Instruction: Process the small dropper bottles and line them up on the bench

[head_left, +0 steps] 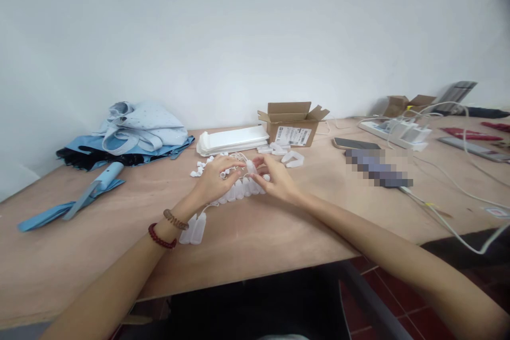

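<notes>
A small translucent plastic bottle [251, 167] stands between the thumb and fingers of my right hand [277, 176], which grips it from the right. My left hand [217, 175] is to its left, fingers spread and curved, with nothing visible in them. Below both hands lies a row of similar bottles [239, 189], partly covered by my fingers. Two more bottles [193, 229] rest side by side near my left wrist. Small white caps [197, 171] are scattered behind my left hand, which hides some of them. A thin white cord [210, 206] shows beside the row.
Behind the hands are an open cardboard box [292, 126], a stack of white flat packages [233, 139] and bent translucent plastic pieces [293, 159]. A blue umbrella [107, 175] and pale cloth bag [147, 123] lie left. Phones [356, 143], cables and a power strip [392, 135] lie right.
</notes>
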A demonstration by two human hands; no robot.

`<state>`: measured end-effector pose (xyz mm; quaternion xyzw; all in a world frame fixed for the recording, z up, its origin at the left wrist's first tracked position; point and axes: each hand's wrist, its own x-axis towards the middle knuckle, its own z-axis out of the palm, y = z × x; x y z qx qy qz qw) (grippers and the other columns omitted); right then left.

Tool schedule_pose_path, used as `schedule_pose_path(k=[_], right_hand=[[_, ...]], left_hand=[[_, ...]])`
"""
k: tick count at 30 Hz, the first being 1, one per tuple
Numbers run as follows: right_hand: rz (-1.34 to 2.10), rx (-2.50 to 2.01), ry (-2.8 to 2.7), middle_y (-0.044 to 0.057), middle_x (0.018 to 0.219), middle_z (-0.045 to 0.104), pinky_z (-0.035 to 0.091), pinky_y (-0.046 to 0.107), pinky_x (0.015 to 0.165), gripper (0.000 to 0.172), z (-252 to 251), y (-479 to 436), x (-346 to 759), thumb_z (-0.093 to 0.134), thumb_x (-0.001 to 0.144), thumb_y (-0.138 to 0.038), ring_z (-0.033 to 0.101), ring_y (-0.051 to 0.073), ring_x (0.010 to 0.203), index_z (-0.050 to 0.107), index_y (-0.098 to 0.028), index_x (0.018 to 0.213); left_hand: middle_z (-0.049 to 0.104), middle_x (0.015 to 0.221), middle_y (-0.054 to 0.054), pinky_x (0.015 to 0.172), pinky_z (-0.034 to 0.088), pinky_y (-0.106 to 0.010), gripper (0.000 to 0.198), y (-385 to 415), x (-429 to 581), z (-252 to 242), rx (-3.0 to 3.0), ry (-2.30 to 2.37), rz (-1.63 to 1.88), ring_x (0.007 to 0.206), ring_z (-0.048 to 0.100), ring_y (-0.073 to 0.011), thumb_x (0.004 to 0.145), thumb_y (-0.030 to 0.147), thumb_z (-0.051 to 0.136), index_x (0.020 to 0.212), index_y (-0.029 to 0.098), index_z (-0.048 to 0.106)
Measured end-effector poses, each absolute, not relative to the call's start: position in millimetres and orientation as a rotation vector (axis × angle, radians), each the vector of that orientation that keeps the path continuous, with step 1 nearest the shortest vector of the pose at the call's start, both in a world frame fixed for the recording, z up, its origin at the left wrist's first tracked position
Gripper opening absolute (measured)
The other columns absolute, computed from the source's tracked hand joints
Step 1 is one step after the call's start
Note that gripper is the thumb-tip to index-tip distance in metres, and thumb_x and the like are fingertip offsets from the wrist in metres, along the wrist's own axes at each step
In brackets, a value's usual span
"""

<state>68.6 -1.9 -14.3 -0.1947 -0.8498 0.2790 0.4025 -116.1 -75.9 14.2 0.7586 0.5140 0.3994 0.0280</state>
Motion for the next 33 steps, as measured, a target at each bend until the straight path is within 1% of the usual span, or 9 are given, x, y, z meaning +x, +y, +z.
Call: schedule_pose_path(k=[4,7,10,13,17,21,28,30,33], right_hand=[[0.921,-0.509,-2.056,0.006,0.096,0.059,0.05,0.028,0.062,0.028,-14.1,-4.4,67.2,0.06,0.08,-0.034,0.062,0.014,0.069,0.045,-0.019,0.099],[1.145,-0.536,-1.958,0.004,0.087,0.062,0.048,0.026,0.057,0.027,-13.0,-8.1,64.9,0.063,0.077,-0.034,0.065,0.017,0.072,0.047,-0.019,0.093],[1.359,-0.546,-1.848,0.003,0.081,0.063,0.046,0.025,0.055,0.026,-9.5,-14.2,62.0,0.066,0.075,-0.033,0.067,0.02,0.075,0.048,-0.019,0.088],[1.48,-0.5,-1.741,0.001,0.084,0.063,0.049,0.028,0.061,0.028,-5.2,-19.7,60.0,0.069,0.072,-0.032,0.067,0.018,0.074,0.05,-0.02,0.088],[1.586,-0.454,-1.655,0.0,0.08,0.064,0.05,0.032,0.071,0.032,-1.0,-23.0,59.9,0.07,0.073,-0.032,0.066,0.016,0.072,0.05,-0.02,0.095],[1.642,-0.492,-1.592,0.002,0.084,0.066,0.05,0.03,0.072,0.03,0.5,-21.3,60.6,0.071,0.071,-0.033,0.065,0.015,0.076,0.055,-0.018,0.091],[1.842,-0.438,-1.391,0.001,0.078,0.067,0.052,0.038,0.078,0.032,-1.3,-18.9,59.5,0.075,0.067,-0.034,0.068,0.019,0.074,0.054,-0.019,0.086],[1.875,-0.408,-1.357,0.001,0.079,0.068,0.052,0.038,0.079,0.033,-2.3,-20.2,59.1,0.075,0.067,-0.034,0.068,0.02,0.077,0.052,-0.019,0.086],[1.893,-0.41,-1.362,0.002,0.079,0.068,0.051,0.038,0.08,0.031,-4.5,-21.6,58.1,0.073,0.069,-0.034,0.068,0.02,0.078,0.051,-0.02,0.087]], left_hand=[[0.069,0.099,-0.006,0.088,0.046,-0.039,0.017,-75.4,-116.0,14.1,2.392,1.573,1.24,0.097,0.059,-0.0218,0.083,0.021,0.056,0.095,0.022,0.068],[0.069,0.097,-0.006,0.088,0.046,-0.039,0.014,-76.0,-116.2,16.8,2.414,1.554,1.288,0.095,0.06,-0.0219,0.081,0.02,0.057,0.091,0.021,0.068],[0.068,0.098,-0.006,0.087,0.047,-0.038,0.017,-77.4,-115.6,20.1,2.401,1.579,1.319,0.094,0.06,-0.0216,0.08,0.019,0.057,0.095,0.02,0.065],[0.068,0.099,-0.006,0.086,0.047,-0.038,0.018,-79.1,-113.6,21.7,2.432,1.571,1.327,0.095,0.06,-0.0217,0.08,0.018,0.057,0.096,0.02,0.065],[0.068,0.101,-0.006,0.087,0.047,-0.037,0.019,-81.0,-110.0,20.8,2.479,1.546,1.306,0.096,0.06,-0.0215,0.08,0.019,0.058,0.098,0.02,0.064],[0.066,0.105,-0.007,0.088,0.046,-0.037,0.024,-82.6,-108.8,20.0,2.484,1.549,1.264,0.098,0.059,-0.0217,0.082,0.023,0.06,0.106,0.02,0.062],[0.056,0.117,-0.011,0.096,0.041,-0.046,0.054,-84.3,-110.2,23.9,2.677,1.544,1.239,0.112,0.05,-0.0284,0.069,0.043,0.074,0.115,0.021,0.056],[0.057,0.116,-0.011,0.096,0.041,-0.047,0.054,-84.0,-111.1,23.7,2.72,1.515,1.197,0.112,0.05,-0.0288,0.069,0.043,0.074,0.114,0.02,0.055],[0.059,0.112,-0.01,0.093,0.042,-0.044,0.046,-83.2,-111.5,22.7,2.721,1.506,1.17,0.11,0.05,-0.0272,0.073,0.036,0.072,0.112,0.02,0.055]])
